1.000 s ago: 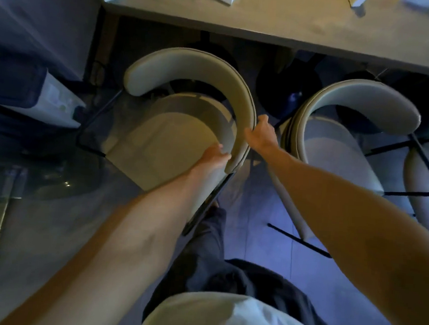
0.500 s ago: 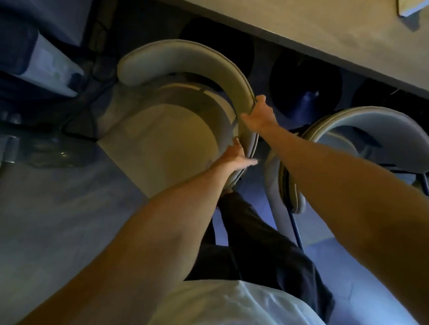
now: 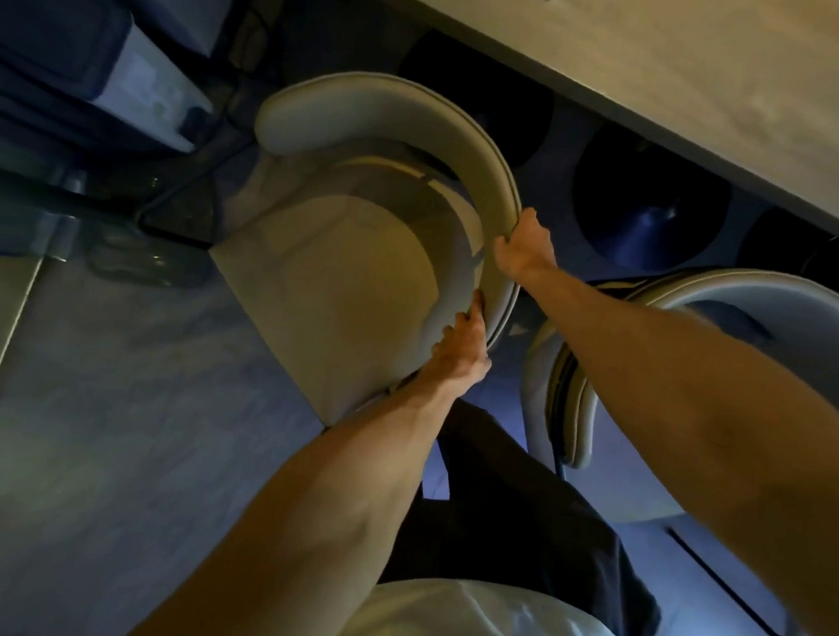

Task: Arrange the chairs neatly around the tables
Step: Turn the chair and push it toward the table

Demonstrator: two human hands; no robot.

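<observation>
head view: both hands clamped on curved backrest of beige chair. left hand on near end of backrest, right hand farther along. just right of chair: second chair. beyond chair: table.

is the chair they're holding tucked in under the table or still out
Still out. The chair seat lies fully clear of the table edge, turned sideways; both the left hand and right hand grip its curved backrest.
</observation>
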